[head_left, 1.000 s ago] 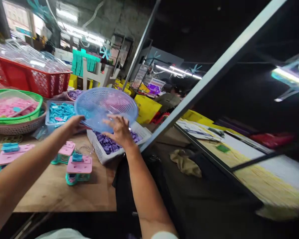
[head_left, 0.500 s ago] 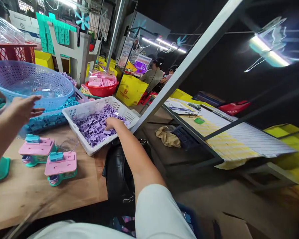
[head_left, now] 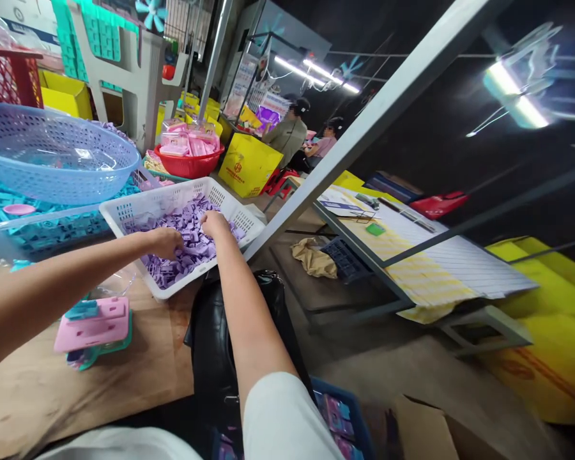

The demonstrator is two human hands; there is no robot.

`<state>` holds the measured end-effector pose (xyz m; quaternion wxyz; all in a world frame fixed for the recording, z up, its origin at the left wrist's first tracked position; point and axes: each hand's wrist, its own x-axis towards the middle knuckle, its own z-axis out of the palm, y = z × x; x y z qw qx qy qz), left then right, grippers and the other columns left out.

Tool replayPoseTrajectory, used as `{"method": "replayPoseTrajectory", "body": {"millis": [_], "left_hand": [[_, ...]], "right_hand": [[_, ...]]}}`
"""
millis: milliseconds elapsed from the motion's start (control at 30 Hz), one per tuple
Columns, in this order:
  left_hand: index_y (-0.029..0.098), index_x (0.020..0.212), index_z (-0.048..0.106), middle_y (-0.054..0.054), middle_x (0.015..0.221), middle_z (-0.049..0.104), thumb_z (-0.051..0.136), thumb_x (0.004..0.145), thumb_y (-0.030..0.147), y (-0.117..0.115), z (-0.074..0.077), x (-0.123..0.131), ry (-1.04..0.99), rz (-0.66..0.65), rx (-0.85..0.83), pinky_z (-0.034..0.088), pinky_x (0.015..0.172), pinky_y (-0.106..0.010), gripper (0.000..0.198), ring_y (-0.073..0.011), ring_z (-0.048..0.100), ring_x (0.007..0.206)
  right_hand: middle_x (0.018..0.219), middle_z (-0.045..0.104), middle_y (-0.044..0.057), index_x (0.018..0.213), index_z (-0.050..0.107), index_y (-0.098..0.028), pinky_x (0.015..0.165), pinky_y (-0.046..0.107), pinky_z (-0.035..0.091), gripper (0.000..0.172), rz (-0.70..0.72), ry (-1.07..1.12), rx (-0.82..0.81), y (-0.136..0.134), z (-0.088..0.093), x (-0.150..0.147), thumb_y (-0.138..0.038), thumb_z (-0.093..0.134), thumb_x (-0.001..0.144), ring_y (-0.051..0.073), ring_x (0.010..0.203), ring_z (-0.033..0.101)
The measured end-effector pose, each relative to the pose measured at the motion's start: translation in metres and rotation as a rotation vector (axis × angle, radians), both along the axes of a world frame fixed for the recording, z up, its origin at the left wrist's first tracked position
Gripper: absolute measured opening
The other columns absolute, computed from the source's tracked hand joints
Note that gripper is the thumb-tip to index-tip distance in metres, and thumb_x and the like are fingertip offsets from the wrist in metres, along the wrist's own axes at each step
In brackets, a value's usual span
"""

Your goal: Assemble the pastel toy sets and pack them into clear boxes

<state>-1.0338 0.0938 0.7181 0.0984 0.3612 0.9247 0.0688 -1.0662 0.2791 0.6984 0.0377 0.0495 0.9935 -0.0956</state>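
A white slotted basket (head_left: 230,214) full of small purple plastic parts (head_left: 186,239) sits at the wooden table's right edge. My left hand (head_left: 165,243) is down among the purple parts with its fingers curled. Close beside it, my right hand (head_left: 214,223) also rests in the parts, its fingers bent into the pile. What either hand holds is hidden. A pink and teal toy piece (head_left: 93,329) lies on the table near my left forearm.
A blue round basket (head_left: 52,156) rests on a tray of teal parts (head_left: 38,223) at the left. A red bowl of pink packets (head_left: 189,160) stands behind. A slanted metal post (head_left: 364,121), a black bag (head_left: 215,358), and two seated people (head_left: 292,131) are to the right.
The blue round basket was set down on the teal tray. My right hand, then my left, went into the white basket of purple parts. The view has swung right.
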Motion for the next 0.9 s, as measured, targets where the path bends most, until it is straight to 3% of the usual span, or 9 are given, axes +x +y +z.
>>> {"method": "replayPoseTrajectory", "body": {"millis": [67, 167, 267, 400, 467, 600, 733, 833, 900], "left_hand": [[0.022, 0.101, 0.078, -0.007, 0.093, 0.077, 0.069, 0.076, 0.022, 0.007, -0.004, -0.005, 0.074, -0.013, -0.074, 0.052, 0.083, -0.027, 0.026, -0.0226, 0.068, 0.094], [0.015, 0.099, 0.077, -0.018, 0.124, 0.069, 0.066, 0.077, 0.013, 0.005, -0.007, -0.016, 0.211, 0.049, -0.152, 0.050, 0.096, -0.044, 0.024, -0.0371, 0.057, 0.124], [0.014, 0.101, 0.076, -0.019, 0.133, 0.064, 0.066, 0.081, 0.017, -0.001, -0.010, -0.023, 0.265, 0.052, -0.199, 0.048, 0.098, -0.045, 0.022, -0.0386, 0.052, 0.129], [0.016, 0.100, 0.076, -0.016, 0.122, 0.070, 0.073, 0.077, 0.028, -0.004, -0.020, -0.026, 0.167, -0.076, -0.240, 0.048, 0.098, -0.036, 0.027, -0.0330, 0.057, 0.122], [0.014, 0.102, 0.076, -0.018, 0.116, 0.072, 0.076, 0.071, 0.028, -0.002, -0.027, -0.027, 0.100, -0.066, -0.236, 0.050, 0.093, -0.034, 0.034, -0.0311, 0.063, 0.113], [0.012, 0.102, 0.076, -0.018, 0.103, 0.075, 0.075, 0.069, 0.025, -0.001, -0.035, -0.031, 0.014, 0.021, -0.182, 0.052, 0.083, -0.032, 0.035, -0.0278, 0.068, 0.095], [0.012, 0.079, 0.073, -0.012, 0.083, 0.074, 0.072, 0.072, 0.030, -0.005, -0.035, -0.039, -0.062, 0.134, -0.048, 0.052, 0.081, -0.033, 0.019, -0.0278, 0.069, 0.088], [0.015, 0.065, 0.066, -0.007, 0.067, 0.068, 0.073, 0.071, 0.032, -0.012, -0.033, -0.047, -0.169, 0.240, 0.116, 0.053, 0.076, -0.032, 0.019, -0.0261, 0.069, 0.079], [0.016, 0.065, 0.063, -0.004, 0.060, 0.064, 0.071, 0.074, 0.033, -0.016, -0.033, -0.051, -0.270, 0.325, 0.253, 0.054, 0.071, -0.031, 0.020, -0.0239, 0.069, 0.071]], "right_hand": [[0.128, 0.073, 0.016, 0.120, 0.074, -0.019, 0.094, 0.037, 0.056, 0.037, -0.022, -0.016, 0.031, 0.001, 0.001, 0.001, -0.009, 0.055, 0.090, 0.028, 0.116, 0.070], [0.129, 0.073, 0.010, 0.122, 0.073, -0.023, 0.098, 0.032, 0.055, 0.038, 0.029, -0.055, 0.065, 0.000, 0.003, 0.004, -0.009, 0.057, 0.091, 0.023, 0.120, 0.069], [0.136, 0.069, 0.006, 0.129, 0.069, -0.028, 0.101, 0.030, 0.054, 0.046, 0.110, -0.097, 0.108, -0.005, 0.004, 0.006, -0.012, 0.067, 0.086, 0.023, 0.124, 0.067], [0.142, 0.065, 0.009, 0.132, 0.069, -0.029, 0.102, 0.031, 0.053, 0.053, 0.232, -0.192, 0.169, -0.016, 0.004, 0.006, -0.024, 0.081, 0.080, 0.026, 0.122, 0.067], [0.139, 0.067, 0.011, 0.132, 0.069, -0.025, 0.103, 0.033, 0.052, 0.054, 0.277, -0.239, 0.199, -0.022, 0.004, 0.005, -0.025, 0.082, 0.080, 0.028, 0.124, 0.066], [0.131, 0.071, 0.016, 0.118, 0.075, -0.016, 0.097, 0.031, 0.051, 0.038, 0.324, -0.276, 0.216, -0.030, 0.006, 0.006, -0.023, 0.080, 0.081, 0.029, 0.124, 0.066], [0.103, 0.079, 0.010, 0.090, 0.077, -0.015, 0.085, 0.023, 0.049, 0.012, 0.360, -0.283, 0.125, -0.027, 0.006, 0.009, -0.024, 0.078, 0.084, 0.023, 0.105, 0.071], [0.090, 0.077, 0.006, 0.082, 0.072, -0.014, 0.077, 0.022, 0.049, 0.015, 0.342, -0.267, -0.012, -0.021, 0.003, 0.009, -0.029, 0.075, 0.087, 0.020, 0.093, 0.071], [0.090, 0.075, 0.005, 0.088, 0.069, -0.014, 0.074, 0.021, 0.051, 0.016, 0.311, -0.245, -0.134, -0.018, 0.001, 0.009, -0.030, 0.068, 0.093, 0.018, 0.088, 0.071]]}}
